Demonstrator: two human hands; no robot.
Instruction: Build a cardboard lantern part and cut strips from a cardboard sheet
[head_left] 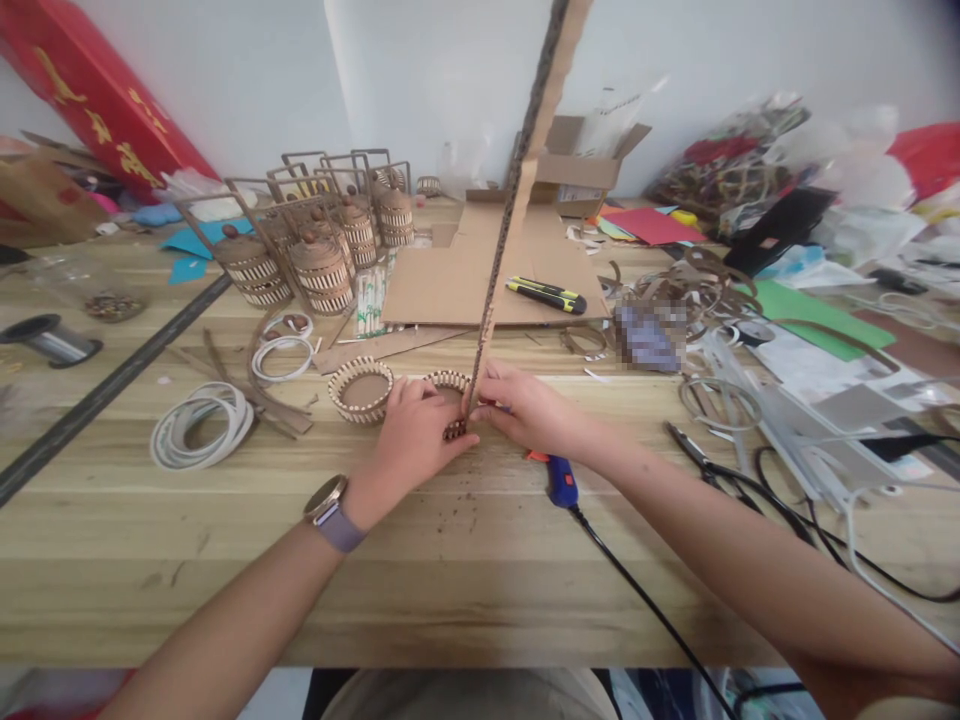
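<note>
My left hand [426,432] is closed on the rim of a small round slatted basket [448,382], pressing it to the wooden table. With fingers pinched together, my right hand [529,408] grips the lower end of a long corrugated cardboard strip [510,210]. That strip stands nearly upright, its bottom end at the basket's right side; my fingers hide the exact contact. A second round slatted basket [361,390] sits just left of my left hand. Below my right hand lies a blue hot-glue gun [562,482] with a black cord.
Several slatted lanterns [324,272] with handles stand at the back left. A utility knife [546,295] rests on a cardboard sheet [427,280]. White coiled strips [202,427] lie at left. Scissors [701,455], brown strips [694,285] and cables occupy the right side.
</note>
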